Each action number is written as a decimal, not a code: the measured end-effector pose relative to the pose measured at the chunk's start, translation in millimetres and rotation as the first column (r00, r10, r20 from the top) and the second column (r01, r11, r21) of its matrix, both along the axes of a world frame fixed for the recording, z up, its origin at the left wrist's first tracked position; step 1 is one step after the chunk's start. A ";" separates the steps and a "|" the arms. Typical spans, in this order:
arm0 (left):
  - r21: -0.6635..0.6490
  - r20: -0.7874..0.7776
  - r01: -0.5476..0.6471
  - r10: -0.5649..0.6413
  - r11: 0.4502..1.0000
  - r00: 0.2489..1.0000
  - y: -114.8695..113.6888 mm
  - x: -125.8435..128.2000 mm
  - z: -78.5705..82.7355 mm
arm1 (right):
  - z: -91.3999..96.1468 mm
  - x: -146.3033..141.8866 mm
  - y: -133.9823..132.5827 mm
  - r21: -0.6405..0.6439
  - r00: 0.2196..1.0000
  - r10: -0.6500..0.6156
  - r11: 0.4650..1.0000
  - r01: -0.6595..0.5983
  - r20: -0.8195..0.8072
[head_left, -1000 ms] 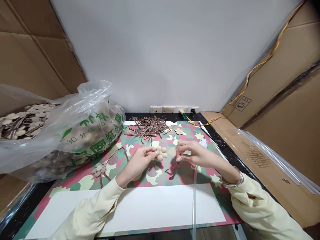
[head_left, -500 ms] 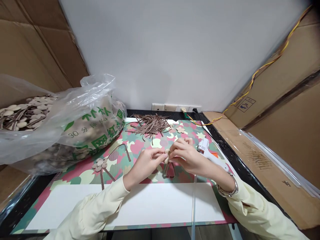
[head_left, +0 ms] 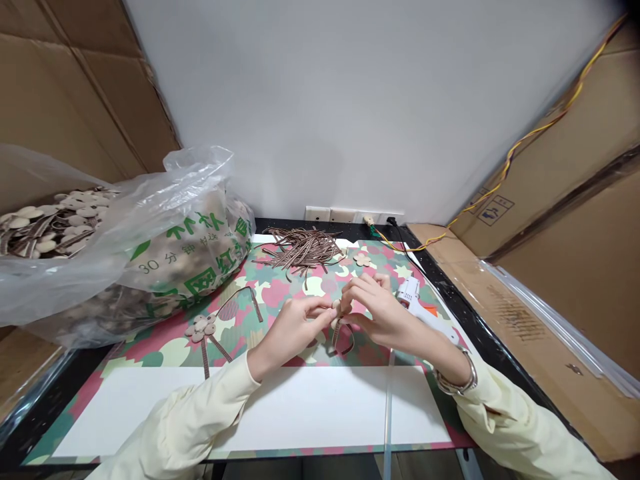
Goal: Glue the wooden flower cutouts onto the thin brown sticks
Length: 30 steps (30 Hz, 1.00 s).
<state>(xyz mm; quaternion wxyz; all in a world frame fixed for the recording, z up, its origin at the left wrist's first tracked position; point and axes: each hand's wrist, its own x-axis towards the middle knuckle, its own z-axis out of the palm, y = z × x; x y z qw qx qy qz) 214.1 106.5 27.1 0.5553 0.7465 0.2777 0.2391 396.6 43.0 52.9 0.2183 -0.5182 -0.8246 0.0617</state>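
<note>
Between my hands, at the middle of the patterned board, is a small beige flower [head_left: 336, 308], mostly covered by fingers. My left hand [head_left: 305, 320] pinches its left edge between thumb and fingertips. From the right, my right hand [head_left: 370, 303] has curled fingers at the flower's upper side, where a strip of ribbon seems to be pinched; the fingertips partly hide the contact. A brown stitched ribbon [head_left: 345, 348] hangs in a loop below the flower. Left of my hands lies another beige flower [head_left: 201, 327] with brown ribbon tails.
A pile of brown ribbons [head_left: 303, 250] and a loose flower [head_left: 361, 259] lie toward the wall. A white glue gun [head_left: 413, 297] rests by my right wrist. On the left, a plastic bag [head_left: 190, 233] bulges with flower pieces. Power sockets [head_left: 343, 215] line the wall.
My right thumb has opened slightly away from the flower and its fingers have shifted. The ribbon loop below has turned and widened a little. My left hand keeps its pinch.
</note>
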 end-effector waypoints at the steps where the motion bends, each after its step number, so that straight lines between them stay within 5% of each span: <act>1: 0.003 -0.001 0.001 -0.001 1.000 1.000 0.1 0.2 0.2 | 0.9 -0.3 -0.3 -0.020 1.000 -0.015 1.000 0.015 -0.015; 10: -0.008 -0.015 0.003 -0.003 1.000 1.000 -2.0 -0.3 1.1 | -3.0 1.6 1.9 -0.097 0.991 -0.096 0.992 0.086 -0.098; 18: -0.237 0.000 0.056 -0.058 0.970 0.998 1.4 0.0 -2.1 | -9.9 3.9 3.6 -0.166 0.947 -0.153 0.980 0.109 -0.282; 22: -0.187 -0.021 -0.024 0.021 0.982 1.000 2.4 -0.4 0.2 | -9.3 2.5 4.6 -0.340 0.782 -0.231 0.940 0.026 -0.579; 26: -0.146 0.019 -0.058 0.062 0.988 0.998 1.8 -0.2 5.2 | -3.6 1.0 2.8 -0.574 0.542 -0.391 0.790 -0.217 -0.744; 30: -0.089 0.035 -0.135 0.138 0.987 0.990 2.3 -0.3 6.8 | 3.9 0.3 0.8 -0.643 0.491 -0.481 0.728 -0.239 -0.727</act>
